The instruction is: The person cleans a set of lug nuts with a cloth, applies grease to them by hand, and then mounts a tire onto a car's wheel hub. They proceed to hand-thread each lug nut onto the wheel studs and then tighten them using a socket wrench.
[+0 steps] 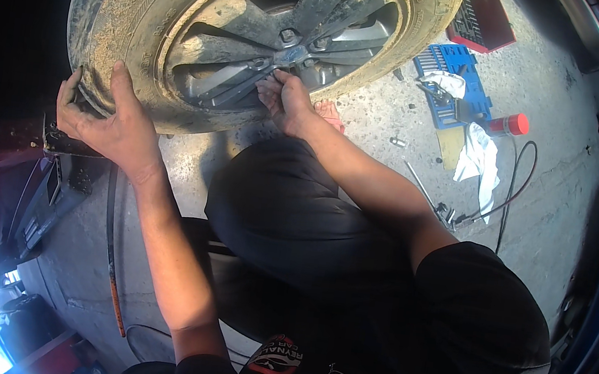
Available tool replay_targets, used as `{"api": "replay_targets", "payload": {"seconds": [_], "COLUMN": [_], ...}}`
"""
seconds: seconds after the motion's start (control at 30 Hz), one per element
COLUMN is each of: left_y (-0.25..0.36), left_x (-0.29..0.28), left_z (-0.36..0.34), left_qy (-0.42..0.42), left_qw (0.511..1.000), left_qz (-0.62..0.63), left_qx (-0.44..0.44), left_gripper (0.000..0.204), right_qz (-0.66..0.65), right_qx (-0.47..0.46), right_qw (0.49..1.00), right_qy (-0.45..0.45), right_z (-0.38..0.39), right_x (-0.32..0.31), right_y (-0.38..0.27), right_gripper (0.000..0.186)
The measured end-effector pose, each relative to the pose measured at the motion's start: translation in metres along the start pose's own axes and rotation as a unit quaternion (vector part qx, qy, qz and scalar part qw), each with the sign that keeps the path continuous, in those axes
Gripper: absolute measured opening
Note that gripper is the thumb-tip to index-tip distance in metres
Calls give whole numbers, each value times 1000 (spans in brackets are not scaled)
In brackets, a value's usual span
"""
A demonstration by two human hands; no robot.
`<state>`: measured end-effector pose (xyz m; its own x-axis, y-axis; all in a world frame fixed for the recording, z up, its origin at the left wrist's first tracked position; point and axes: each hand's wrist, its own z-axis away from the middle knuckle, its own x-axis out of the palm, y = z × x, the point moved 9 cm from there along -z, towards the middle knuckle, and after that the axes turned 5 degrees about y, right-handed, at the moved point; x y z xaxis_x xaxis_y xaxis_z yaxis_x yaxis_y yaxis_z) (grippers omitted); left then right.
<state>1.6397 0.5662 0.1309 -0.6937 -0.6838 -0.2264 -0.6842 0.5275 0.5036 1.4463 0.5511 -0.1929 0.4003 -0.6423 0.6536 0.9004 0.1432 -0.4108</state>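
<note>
Resting my left hand [110, 115], thumb and fingers spread, around the lower-left edge of the dusty tyre [129, 20], I have my right hand [287, 103] at the face of the alloy wheel [256, 25], fingertips bunched; I can't tell whether they pinch anything. The centre cap [291, 57] lies just above them, slightly rightward, far nearer my right hand than my left.

A dusty wheel [122, 16] walls off the space ahead, though I see open gaps between its spokes [239, 22] wide enough for fingers. A bent knee [269, 191] crowds the right hand [291, 104] from below. Rightward, floor [374, 115] offers passage until a blue tool case [475, 95], white cloth [478, 164] and hose [528, 170] intrude
</note>
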Motion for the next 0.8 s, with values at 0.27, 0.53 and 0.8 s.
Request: {"api": "replay_targets", "payload": {"seconds": [0.27, 0.53, 0.8], "left_y": [-2, -1, -6], "left_x": [2, 4, 2], "left_z": [1, 1, 2], "left_qy": [-7, 2, 13], "left_qw": [1000, 1000, 1000], "left_qz": [-4, -14, 7], "left_qx": [-10, 9, -26], "left_gripper": [45, 45, 44], "right_qz": [-9, 115, 71], "right_qx": [31, 38, 43], "right_qw": [999, 992, 997], "right_qy": [-12, -28, -7], "right_z": [-7, -10, -2], "right_x": [0, -5, 1], "right_y": [9, 12, 12], "right_gripper": [27, 48, 37]}}
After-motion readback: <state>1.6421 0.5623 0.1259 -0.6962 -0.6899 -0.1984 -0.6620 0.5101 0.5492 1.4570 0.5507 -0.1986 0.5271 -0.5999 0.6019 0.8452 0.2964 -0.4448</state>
